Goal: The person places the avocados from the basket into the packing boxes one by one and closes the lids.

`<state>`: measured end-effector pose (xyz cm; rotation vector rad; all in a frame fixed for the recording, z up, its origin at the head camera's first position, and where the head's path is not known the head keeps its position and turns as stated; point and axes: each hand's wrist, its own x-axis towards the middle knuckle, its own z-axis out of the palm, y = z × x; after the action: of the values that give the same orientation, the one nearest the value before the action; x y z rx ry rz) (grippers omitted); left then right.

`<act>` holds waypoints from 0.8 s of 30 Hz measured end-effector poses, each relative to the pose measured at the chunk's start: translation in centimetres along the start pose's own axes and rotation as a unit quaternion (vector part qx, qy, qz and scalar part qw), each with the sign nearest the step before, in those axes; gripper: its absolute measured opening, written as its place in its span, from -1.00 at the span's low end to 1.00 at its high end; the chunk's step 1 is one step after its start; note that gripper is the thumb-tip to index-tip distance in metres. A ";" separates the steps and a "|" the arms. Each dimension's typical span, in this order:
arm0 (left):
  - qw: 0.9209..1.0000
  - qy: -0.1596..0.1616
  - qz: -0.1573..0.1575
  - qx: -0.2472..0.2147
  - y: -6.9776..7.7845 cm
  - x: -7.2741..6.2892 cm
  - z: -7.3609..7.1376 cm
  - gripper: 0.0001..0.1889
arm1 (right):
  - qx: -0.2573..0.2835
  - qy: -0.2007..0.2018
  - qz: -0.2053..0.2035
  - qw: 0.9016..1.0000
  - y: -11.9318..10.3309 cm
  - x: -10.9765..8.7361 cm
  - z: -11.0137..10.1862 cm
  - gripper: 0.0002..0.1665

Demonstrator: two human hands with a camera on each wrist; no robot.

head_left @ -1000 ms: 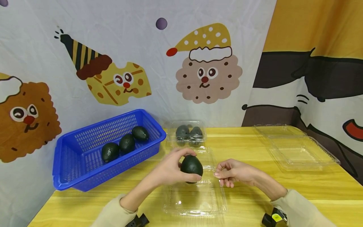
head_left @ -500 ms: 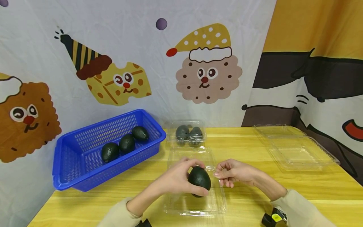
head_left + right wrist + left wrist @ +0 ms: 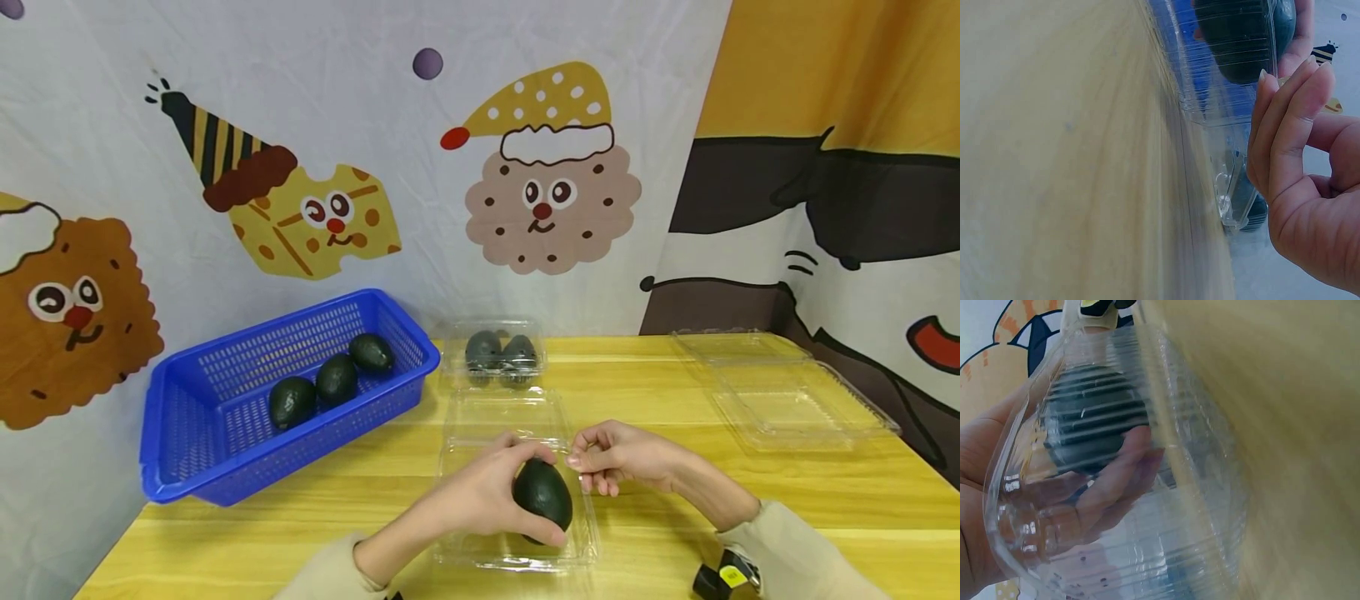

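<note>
My left hand (image 3: pixel 487 500) grips a dark green avocado (image 3: pixel 543 500), thumb on its near side and fingers over its far side. The avocado is low inside the base of an open clear plastic clamshell container (image 3: pixel 517 563). Through the clear wall in the left wrist view, the avocado (image 3: pixel 1094 422) shows within the container, the fingers beside it. With thumb and fingertips my right hand (image 3: pixel 618 457) pinches the container's right rim. In the right wrist view the right hand (image 3: pixel 1300 150) has its fingertips at the rim. Whether the avocado touches the container floor is hidden.
A blue perforated basket (image 3: pixel 285 450) with several avocados stands at the left. Behind the open container is a closed clamshell (image 3: pixel 495 329) holding avocados. Another open clamshell (image 3: pixel 787 408) lies at the right on the wooden table (image 3: pixel 660 550). A printed cloth (image 3: pixel 420 208) hangs behind.
My left hand has carried the avocado down, nearer and to the right, from above the container's hinge into its base. My right hand has stayed at the rim.
</note>
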<state>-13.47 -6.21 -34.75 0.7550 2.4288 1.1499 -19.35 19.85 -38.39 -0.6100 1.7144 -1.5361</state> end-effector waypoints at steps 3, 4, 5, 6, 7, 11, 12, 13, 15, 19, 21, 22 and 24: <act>1.000 -0.001 -0.007 0.006 0.1 0.0 0.3 -0.29 | 0.001 -0.001 0.001 1.000 0.0 0.0 0.0 -0.77; 1.000 0.000 -0.010 0.010 0.1 0.0 0.3 -0.28 | 0.001 -0.001 0.001 1.000 0.0 0.0 0.0 -0.77; 1.000 0.001 -0.011 0.014 0.2 -0.1 0.4 -0.28 | 0.001 -0.002 0.001 1.000 0.1 0.1 -0.1 -0.77; 1.000 0.003 -0.013 0.017 0.2 -0.1 0.5 -0.28 | 0.001 -0.003 0.001 1.000 0.1 0.1 -0.1 -0.77; 1.000 0.004 -0.015 0.020 0.2 -0.1 0.6 -0.28 | 0.001 -0.003 0.001 1.000 0.0 0.1 -0.1 -0.77; 0.999 0.007 -0.019 0.026 0.3 -0.2 0.8 -0.27 | -0.001 -0.004 0.002 1.000 0.0 0.0 -0.1 -0.79; 0.999 0.007 -0.020 0.028 0.2 -0.2 0.8 -0.26 | -0.001 -0.004 0.002 1.000 0.0 0.0 -0.1 -0.79; 0.999 0.006 -0.021 0.027 0.2 -0.2 0.9 -0.26 | -0.002 -0.003 0.001 1.000 0.0 0.0 -0.1 -0.79; 0.999 0.003 -0.020 0.029 0.2 -0.2 1.0 -0.26 | -0.002 -0.003 0.001 1.000 0.0 0.0 -0.1 -0.79; 0.999 0.000 -0.019 0.028 -0.1 -0.1 1.4 -0.28 | -0.003 -0.003 0.001 1.000 0.0 0.0 0.0 -0.78; 0.999 0.000 -0.019 0.025 -0.2 -0.1 1.6 -0.28 | -0.003 -0.004 0.001 1.000 0.0 0.0 0.0 -0.78; 1.000 0.001 -0.019 0.024 -0.3 0.0 1.6 -0.29 | -0.003 -0.004 0.000 1.000 0.0 0.0 0.0 -0.78; 0.999 0.003 -0.019 0.027 -0.3 0.0 1.7 -0.31 | -0.003 -0.004 0.000 1.000 0.0 0.0 0.1 -0.77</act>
<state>-12.70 -5.36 -36.05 0.7202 2.4768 1.0779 -19.30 19.83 -38.35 -0.6178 1.7132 -1.5282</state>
